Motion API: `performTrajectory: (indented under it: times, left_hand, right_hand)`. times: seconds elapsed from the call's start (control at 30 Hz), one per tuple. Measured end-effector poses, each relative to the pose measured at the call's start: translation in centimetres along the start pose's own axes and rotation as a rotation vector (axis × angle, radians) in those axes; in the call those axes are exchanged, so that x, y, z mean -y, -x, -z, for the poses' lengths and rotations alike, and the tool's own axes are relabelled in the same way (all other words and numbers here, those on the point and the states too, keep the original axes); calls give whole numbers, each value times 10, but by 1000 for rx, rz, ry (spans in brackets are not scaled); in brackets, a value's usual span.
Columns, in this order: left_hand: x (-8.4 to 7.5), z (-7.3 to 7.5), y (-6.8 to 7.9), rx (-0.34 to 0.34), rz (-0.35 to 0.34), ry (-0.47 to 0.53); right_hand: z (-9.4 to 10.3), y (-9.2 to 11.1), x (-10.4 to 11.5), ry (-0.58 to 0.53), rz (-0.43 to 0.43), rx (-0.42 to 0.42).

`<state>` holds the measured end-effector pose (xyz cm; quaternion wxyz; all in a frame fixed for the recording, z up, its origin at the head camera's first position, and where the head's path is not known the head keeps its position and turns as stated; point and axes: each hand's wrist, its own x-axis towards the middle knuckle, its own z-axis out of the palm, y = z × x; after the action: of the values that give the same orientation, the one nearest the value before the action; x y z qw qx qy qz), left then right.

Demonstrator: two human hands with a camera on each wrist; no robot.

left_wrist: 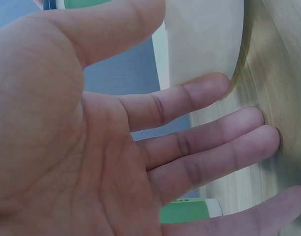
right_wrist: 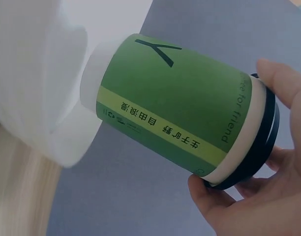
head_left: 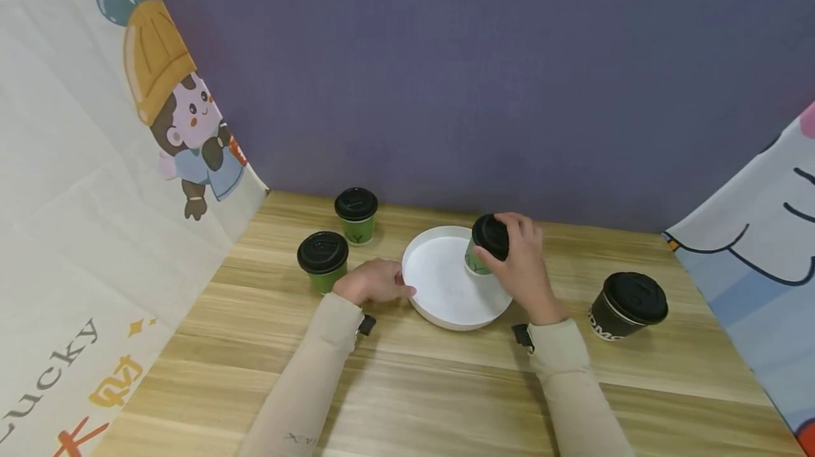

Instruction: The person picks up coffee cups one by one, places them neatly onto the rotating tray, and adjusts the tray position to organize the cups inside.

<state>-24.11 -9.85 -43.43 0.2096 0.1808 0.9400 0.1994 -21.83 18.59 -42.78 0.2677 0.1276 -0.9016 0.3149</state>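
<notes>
My right hand (head_left: 523, 266) grips a green paper coffee cup (right_wrist: 170, 105) by its black lid (right_wrist: 256, 142), thumb and fingers around the lid's edge. The cup is upright over the right side of a round white tray (head_left: 442, 287); its base is at or just above the tray surface, and I cannot tell which. At the tray's left edge is my left hand (head_left: 377, 281), its fingers straight in the left wrist view and its index finger against the outer wall. The thumb tip lies at the rim. Two more green lidded cups, one nearer (head_left: 322, 262) and one farther (head_left: 356, 216), stand left of the tray.
A larger black lidded cup (head_left: 627, 306) stands at the right on the wood-grain table (head_left: 439, 400). A purple-grey panel (head_left: 471, 82) rises along the table's back edge. Printed cloths hang at the left (head_left: 64, 160) and right (head_left: 751, 273).
</notes>
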Motion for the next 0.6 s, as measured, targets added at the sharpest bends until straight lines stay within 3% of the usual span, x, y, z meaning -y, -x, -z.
performTrajectory:
  times: [0.6]
  left_hand:
    - [1, 0, -3, 7, -15, -13]
  right_hand:
    - [-19, 4, 22, -9, 22, 178]
